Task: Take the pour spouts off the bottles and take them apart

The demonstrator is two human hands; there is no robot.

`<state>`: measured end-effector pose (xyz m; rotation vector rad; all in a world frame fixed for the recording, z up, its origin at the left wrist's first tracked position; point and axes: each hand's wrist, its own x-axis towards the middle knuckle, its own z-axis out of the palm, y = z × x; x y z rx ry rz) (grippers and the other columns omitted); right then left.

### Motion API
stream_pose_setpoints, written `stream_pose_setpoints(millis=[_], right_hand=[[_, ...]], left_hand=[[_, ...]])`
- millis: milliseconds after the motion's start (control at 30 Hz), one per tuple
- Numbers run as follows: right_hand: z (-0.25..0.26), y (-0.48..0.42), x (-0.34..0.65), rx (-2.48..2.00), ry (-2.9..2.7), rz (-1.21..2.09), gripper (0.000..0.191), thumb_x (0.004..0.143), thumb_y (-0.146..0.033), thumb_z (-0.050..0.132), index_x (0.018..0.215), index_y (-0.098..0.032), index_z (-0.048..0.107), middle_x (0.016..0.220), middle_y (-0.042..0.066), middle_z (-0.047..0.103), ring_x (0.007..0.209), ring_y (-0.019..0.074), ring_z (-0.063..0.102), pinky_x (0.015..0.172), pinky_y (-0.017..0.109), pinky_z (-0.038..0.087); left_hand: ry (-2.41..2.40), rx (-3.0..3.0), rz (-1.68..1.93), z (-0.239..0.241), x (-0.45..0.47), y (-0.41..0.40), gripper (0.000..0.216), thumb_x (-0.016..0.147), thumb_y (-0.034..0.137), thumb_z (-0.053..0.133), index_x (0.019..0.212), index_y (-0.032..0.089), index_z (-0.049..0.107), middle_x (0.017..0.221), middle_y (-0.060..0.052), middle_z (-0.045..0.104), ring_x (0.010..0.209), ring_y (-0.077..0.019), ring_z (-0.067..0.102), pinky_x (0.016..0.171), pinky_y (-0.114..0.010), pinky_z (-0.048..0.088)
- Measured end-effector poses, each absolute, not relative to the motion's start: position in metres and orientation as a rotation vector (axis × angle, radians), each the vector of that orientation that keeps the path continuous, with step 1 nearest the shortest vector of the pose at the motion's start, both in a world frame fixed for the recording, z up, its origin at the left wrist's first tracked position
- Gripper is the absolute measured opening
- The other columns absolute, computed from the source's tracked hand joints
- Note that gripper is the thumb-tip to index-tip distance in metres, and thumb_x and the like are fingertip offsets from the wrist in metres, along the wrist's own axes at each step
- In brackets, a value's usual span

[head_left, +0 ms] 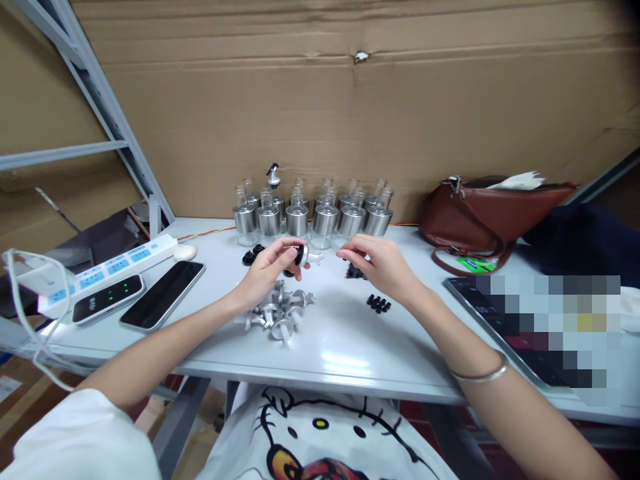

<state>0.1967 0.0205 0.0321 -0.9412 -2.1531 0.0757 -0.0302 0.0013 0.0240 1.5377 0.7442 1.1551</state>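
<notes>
My left hand (pixel 273 261) is closed on a silver pourer spout (pixel 311 257) with a black stopper at its base, its tip pointing right. Across from it, my right hand (pixel 376 261) hovers with fingers pinched; whatever is between them is hidden or too small to name. Below the left hand lies a heap of silver pourer spouts (pixel 280 315). Black ribbed stoppers (pixel 253 254) sit behind that hand, partly covered. Small black caps (pixel 379 304) lie in a cluster below my right hand, and more black pieces (pixel 355 271) show under its fingers.
Glass bottles with metal sleeves (pixel 326 219) stand in rows at the back; one carries a pourer (pixel 273 176). At left are a power strip (pixel 117 267), a phone (pixel 163 295) and a display device (pixel 107 299). A brown bag (pixel 480 217) and a tablet (pixel 493 327) occupy the right.
</notes>
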Motion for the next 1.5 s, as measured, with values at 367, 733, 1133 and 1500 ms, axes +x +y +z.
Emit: stream_pose_setpoints(millis=[367, 733, 1133, 1500], right_hand=[[0.043, 0.026, 0.219, -1.457, -2.405, 0.608, 0.008, 0.076, -0.021, 0.055, 0.071, -0.017, 0.059, 0.062, 0.002, 0.067, 0.057, 0.0138, 0.058, 0.058, 0.025, 0.044], [0.04, 0.036, 0.246, -1.841, -2.518, 0.951, 0.012, 0.064, -0.016, 0.055, 0.069, -0.018, 0.065, 0.062, 0.002, 0.069, 0.062, 0.0179, 0.062, 0.055, 0.026, 0.042], [0.037, 0.042, 0.248, -1.775, -2.563, 0.929, 0.019, 0.058, -0.01, 0.053, 0.068, -0.018, 0.068, 0.066, 0.002, 0.072, 0.068, 0.0187, 0.065, 0.061, 0.025, 0.045], [0.033, 0.039, 0.238, -1.796, -2.613, 0.82, 0.018, 0.068, -0.022, 0.053, 0.073, -0.016, 0.07, 0.065, 0.003, 0.067, 0.061, 0.0158, 0.058, 0.055, 0.024, 0.041]], left_hand=[[0.745, 1.538, 1.153, 0.023, -0.03, 0.001, 0.045, 0.082, 0.052, 0.06, 0.106, 0.015, 0.054, 0.08, -0.003, 0.067, 0.063, -0.0125, 0.059, 0.071, -0.031, 0.043], [0.757, 1.538, 1.151, 0.021, -0.03, 0.002, 0.045, 0.081, 0.053, 0.061, 0.105, 0.015, 0.055, 0.08, -0.003, 0.067, 0.063, -0.0125, 0.06, 0.071, -0.031, 0.043], [0.766, 1.594, 1.158, 0.025, -0.03, 0.0, 0.045, 0.078, 0.053, 0.064, 0.105, 0.018, 0.053, 0.075, 0.001, 0.061, 0.064, -0.0134, 0.06, 0.071, -0.03, 0.044], [0.763, 1.613, 1.149, 0.024, -0.03, 0.0, 0.04, 0.08, 0.05, 0.062, 0.102, 0.018, 0.053, 0.079, 0.001, 0.061, 0.063, -0.0118, 0.06, 0.07, -0.029, 0.044]])
